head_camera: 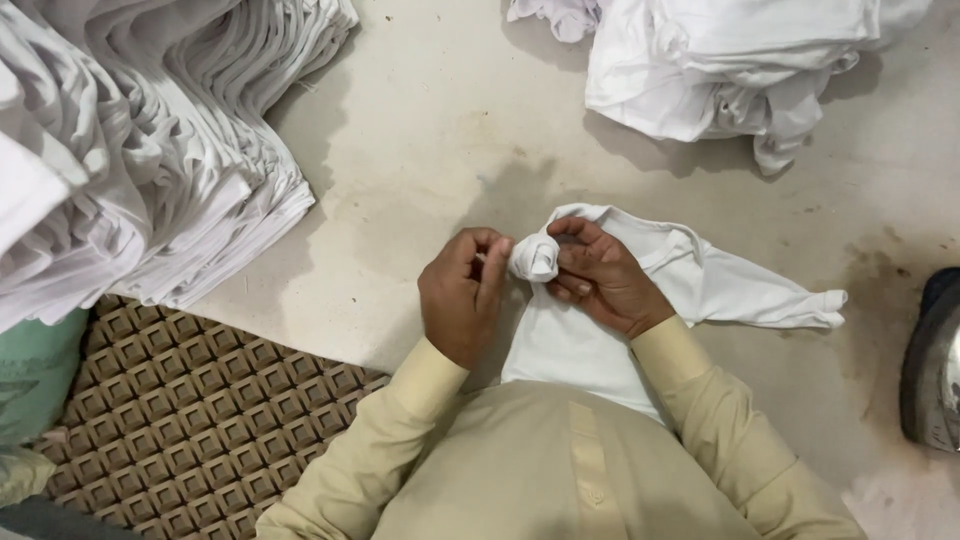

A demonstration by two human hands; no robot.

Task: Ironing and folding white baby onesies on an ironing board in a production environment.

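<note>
A white long-sleeved garment [570,340] lies on the pale floor in front of me, one sleeve [760,295] stretched out to the right. Part of it is bunched into a small tight knob [536,258] between my hands. My right hand [605,280] grips the knob from the right, fingers curled around it. My left hand [462,295] pinches the cloth at the knob's left side with thumb and fingers. Both of my arms are in cream sleeves.
A tall stack of folded white garments [150,150] fills the left. A loose heap of white garments [740,65] lies at the top right. A brown grid mat [200,410] covers the lower left, a green sack [35,370] beside it. A dark object [935,370] sits at the right edge.
</note>
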